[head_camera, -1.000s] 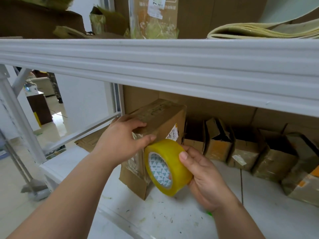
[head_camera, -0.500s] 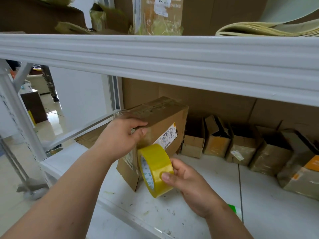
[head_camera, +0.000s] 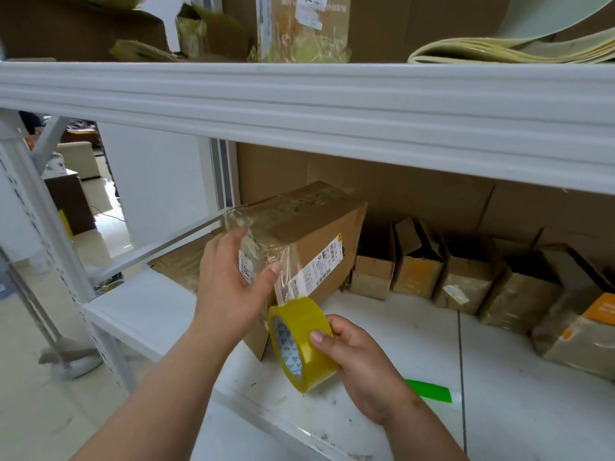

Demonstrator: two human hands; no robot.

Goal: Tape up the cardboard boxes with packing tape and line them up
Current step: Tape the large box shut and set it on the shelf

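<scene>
A brown cardboard box (head_camera: 312, 234) with a shipping label stands tilted on the white shelf (head_camera: 499, 377), its near end glossy with tape. My left hand (head_camera: 229, 281) lies flat against that near end, thumb pressing a strip of clear tape onto the corner. My right hand (head_camera: 359, 357) grips a yellow roll of packing tape (head_camera: 299, 341) just below the box's near corner. A stretch of tape runs up from the roll to the box.
A row of several small taped cardboard boxes (head_camera: 466, 274) lines the back of the shelf to the right. A green object (head_camera: 429, 390) lies behind my right wrist. The upper shelf's white beam (head_camera: 332, 104) hangs low overhead. Flattened cardboard (head_camera: 179, 264) lies left of the box.
My right hand has pulled the roll down and away from the box, drawing out a strip of tape. My left hand slid from the box's top edge onto its near end.
</scene>
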